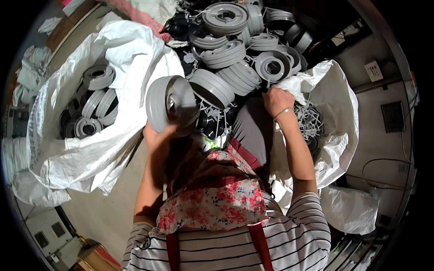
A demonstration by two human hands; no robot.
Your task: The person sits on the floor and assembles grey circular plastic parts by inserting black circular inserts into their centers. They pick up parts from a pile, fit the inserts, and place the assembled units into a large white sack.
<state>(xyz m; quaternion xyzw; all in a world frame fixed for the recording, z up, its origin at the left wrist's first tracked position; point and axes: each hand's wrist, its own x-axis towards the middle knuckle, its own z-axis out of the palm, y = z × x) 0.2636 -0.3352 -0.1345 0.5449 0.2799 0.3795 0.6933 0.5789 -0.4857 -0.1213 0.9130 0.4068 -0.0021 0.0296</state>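
Note:
My left hand (159, 136) is wrapped round the underside of a grey round plastic part (159, 105) with a ridged rim and a hollow centre. Its right side is smeared by motion, and I cannot tell whether a second piece is with it. Beside the right-hand white sack's near rim, my right hand (278, 102) is closed with the knuckles up; what its fingers hold, if anything, is hidden. Several thin grey plastic sprues (308, 119) lie inside that white woven sack (340, 106). Ahead of both hands rises a pile of similar grey round parts (239, 74), with black pieces among them.
At the left a large white sack (149, 54) stands open with several grey round parts (98, 77) in it. A flowered apron (212, 203) covers my lap. On the right wall are a socket plate (373, 71) and hanging cables.

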